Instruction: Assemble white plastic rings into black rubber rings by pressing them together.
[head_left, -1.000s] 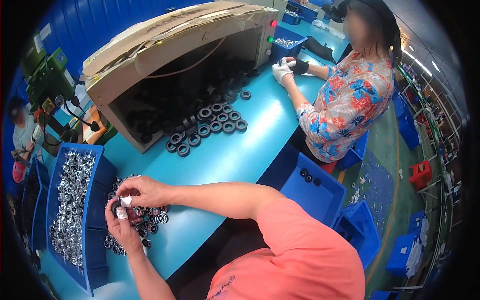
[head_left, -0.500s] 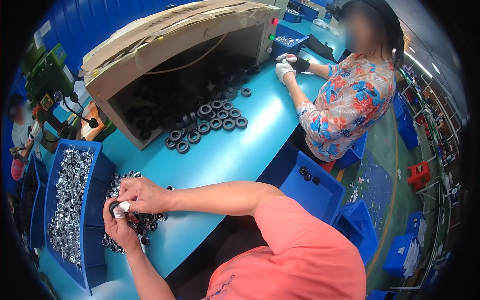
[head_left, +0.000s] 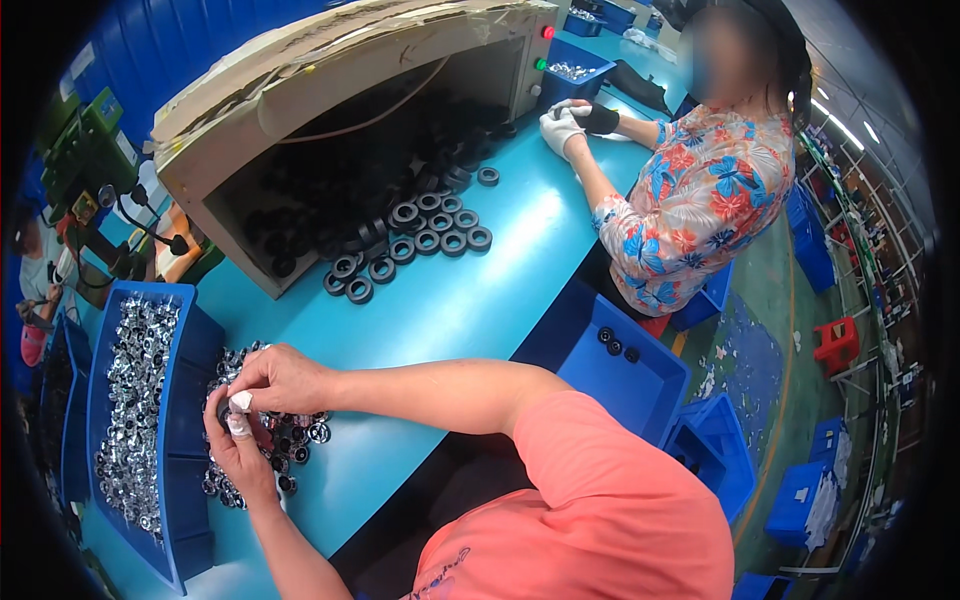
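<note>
Close together over the left side of the table, my two hands meet at a black ring (head_left: 224,411). My left hand (head_left: 240,462) is closed around its outer side. From above, my right hand (head_left: 288,382) pinches at the same ring, and its fingers hide much of it. White tape wraps a finger or thumb of each hand. Beneath and around them lies a pile of small shiny metal parts (head_left: 297,437) with dark centres. Whether such a part sits inside the ring is hidden.
A blue bin (head_left: 188,400) full of shiny metal parts stands at my left. Ahead, black rings (head_left: 427,241) spill from a box-like machine (head_left: 225,205). Across the table's right, a co-worker (head_left: 700,190) wears gloves. A blue tray (head_left: 640,385) with several black pieces is at my right.
My right hand has shifted slightly and its fingers now cover more of the ring. The co-worker's hands have moved a little to the left. The view has tilted slightly.
</note>
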